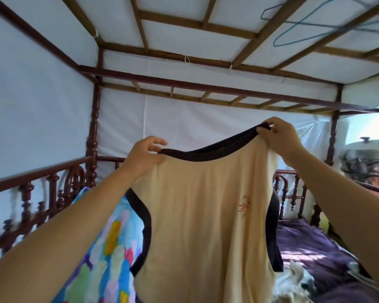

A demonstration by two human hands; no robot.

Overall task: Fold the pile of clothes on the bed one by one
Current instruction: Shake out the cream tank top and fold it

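2 pinches, left fingers [157, 141] and right fingers [270, 122] on a cream top [206, 215], over purple bed [311, 243], under white canopy [184, 38]

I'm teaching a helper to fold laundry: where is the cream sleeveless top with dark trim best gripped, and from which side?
The cream sleeveless top is probably best pinched at its two shoulder straps, from the near side, as the left hand and right hand do: hung from there, the body drops flat and the armholes fall either side.
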